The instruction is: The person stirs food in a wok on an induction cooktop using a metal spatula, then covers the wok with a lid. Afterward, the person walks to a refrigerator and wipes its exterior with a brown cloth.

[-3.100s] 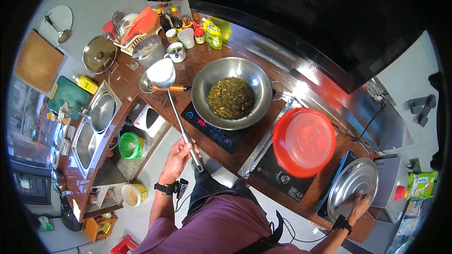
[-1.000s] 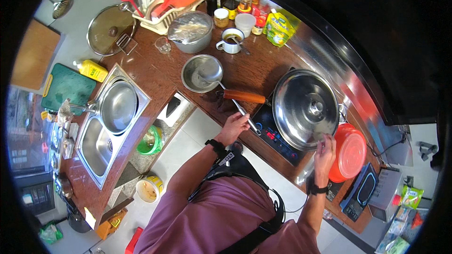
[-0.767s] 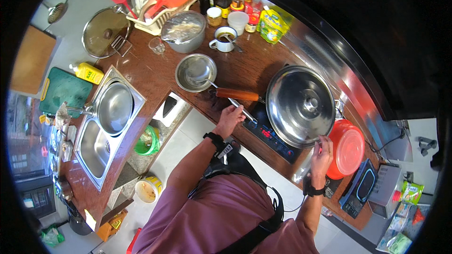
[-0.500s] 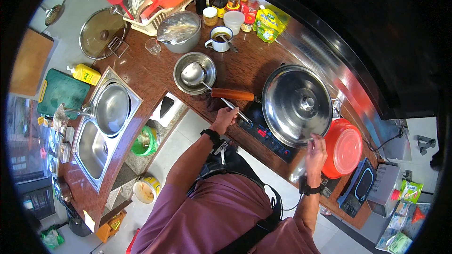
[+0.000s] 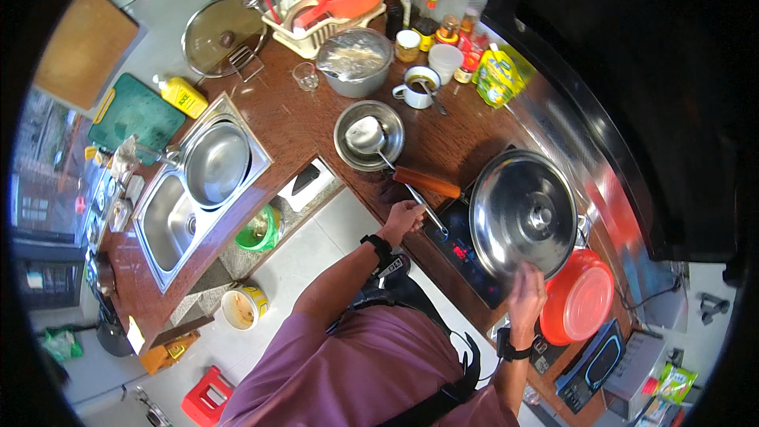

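Note:
My left hand [image 5: 405, 218] is closed at the steel handle of a ladle [image 5: 365, 135], its fingertips against it. The ladle's bowl rests inside a steel mixing bowl [image 5: 341, 143] on the counter. A wooden handle [image 5: 428, 183] crosses above the ladle and runs to a pan mostly hidden under a shiny domed lid [image 5: 514, 205] with a knob. The pan sits on a black induction hob [image 5: 460, 251] with lit red digits. At the lid's near rim, the bent fingers of my right hand [image 5: 526, 296] are closed on its edge; the fingertips are partly blurred.
A red plastic basin [image 5: 560, 312] stands right of the lid. Behind are an enamel mug [image 5: 408, 96], a lidded grey pot [image 5: 356, 83], several sauce bottles and a dish rack [image 5: 304, 43]. The sink [image 5: 162, 221] is on the left. The dark range hood [image 5: 617, 95] overhangs the right.
The whole view has shifted, moving the scene right and down. My left hand stays at the ladle handle. My right fingers are more gathered at the lid's rim.

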Demonstrator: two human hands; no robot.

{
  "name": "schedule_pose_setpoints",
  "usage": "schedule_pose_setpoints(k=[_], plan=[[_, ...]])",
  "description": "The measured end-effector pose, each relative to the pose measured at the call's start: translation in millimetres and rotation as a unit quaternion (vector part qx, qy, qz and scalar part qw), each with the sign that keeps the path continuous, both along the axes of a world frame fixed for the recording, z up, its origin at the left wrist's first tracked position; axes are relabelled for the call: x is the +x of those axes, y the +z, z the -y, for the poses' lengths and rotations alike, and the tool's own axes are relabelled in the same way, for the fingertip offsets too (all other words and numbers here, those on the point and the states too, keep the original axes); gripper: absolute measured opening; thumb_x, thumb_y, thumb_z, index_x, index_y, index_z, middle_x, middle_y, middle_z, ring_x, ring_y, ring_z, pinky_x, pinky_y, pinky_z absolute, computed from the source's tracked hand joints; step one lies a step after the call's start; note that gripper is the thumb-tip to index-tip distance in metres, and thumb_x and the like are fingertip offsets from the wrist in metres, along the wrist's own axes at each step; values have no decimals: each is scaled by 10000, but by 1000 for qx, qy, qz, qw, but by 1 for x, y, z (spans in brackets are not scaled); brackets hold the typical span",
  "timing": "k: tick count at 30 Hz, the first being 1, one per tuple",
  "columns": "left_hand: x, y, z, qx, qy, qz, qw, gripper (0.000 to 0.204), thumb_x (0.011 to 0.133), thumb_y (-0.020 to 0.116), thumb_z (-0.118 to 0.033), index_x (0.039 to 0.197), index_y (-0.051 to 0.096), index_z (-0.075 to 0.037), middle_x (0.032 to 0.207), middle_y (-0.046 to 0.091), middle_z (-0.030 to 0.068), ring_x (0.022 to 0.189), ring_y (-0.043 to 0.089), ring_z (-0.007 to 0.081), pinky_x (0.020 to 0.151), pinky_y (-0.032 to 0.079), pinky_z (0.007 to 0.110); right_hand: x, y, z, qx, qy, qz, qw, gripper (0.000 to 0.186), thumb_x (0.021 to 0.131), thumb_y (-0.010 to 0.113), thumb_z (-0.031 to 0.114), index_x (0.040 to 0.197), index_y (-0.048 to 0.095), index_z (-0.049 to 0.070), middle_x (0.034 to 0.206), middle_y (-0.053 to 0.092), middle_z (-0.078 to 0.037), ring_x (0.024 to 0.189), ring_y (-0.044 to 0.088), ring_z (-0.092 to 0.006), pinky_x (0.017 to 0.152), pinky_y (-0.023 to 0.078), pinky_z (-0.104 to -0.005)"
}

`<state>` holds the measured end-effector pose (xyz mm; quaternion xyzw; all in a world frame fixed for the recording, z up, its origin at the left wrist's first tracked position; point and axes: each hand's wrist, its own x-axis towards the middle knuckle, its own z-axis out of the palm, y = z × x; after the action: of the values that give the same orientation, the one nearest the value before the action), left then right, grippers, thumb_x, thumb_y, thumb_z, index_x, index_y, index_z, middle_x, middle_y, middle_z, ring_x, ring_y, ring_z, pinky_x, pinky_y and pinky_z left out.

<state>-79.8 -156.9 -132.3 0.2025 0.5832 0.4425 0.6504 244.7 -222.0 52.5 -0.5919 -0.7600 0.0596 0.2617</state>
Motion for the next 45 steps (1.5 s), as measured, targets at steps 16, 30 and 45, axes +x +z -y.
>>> schedule_pose_setpoints(k=[16, 30, 45], plan=[[-132, -68, 284, -116, 132, -195, 965, 356, 989, 730, -265, 1246, 702, -20, 940, 734, 84, 724, 651, 139, 616, 546, 297, -125, -36, 11, -59, 422, -74, 902, 288, 905, 681, 7, 1181, 740, 68, 950, 723, -81, 809, 716, -276, 738, 582, -403], [-105, -118, 567, -284, 440, -34, 851, 295, 976, 700, -211, 1192, 718, -10, 880, 731, 90, 636, 675, 158, 525, 557, 289, -255, -38, 43, -53, 544, 9, 838, 233, 926, 669, 50, 1147, 737, 75, 907, 726, -109, 804, 709, -324, 727, 554, -436], [-280, -20, 723, -171, 352, -430, 814, 255, 957, 694, -74, 1200, 694, 5, 1065, 741, 184, 923, 718, 296, 810, 588, 402, -516, -74, 229, -56, 739, 50, 670, 369, 932, 651, 130, 1300, 664, 116, 1185, 698, -125, 1096, 677, -337, 963, 522, -501]])
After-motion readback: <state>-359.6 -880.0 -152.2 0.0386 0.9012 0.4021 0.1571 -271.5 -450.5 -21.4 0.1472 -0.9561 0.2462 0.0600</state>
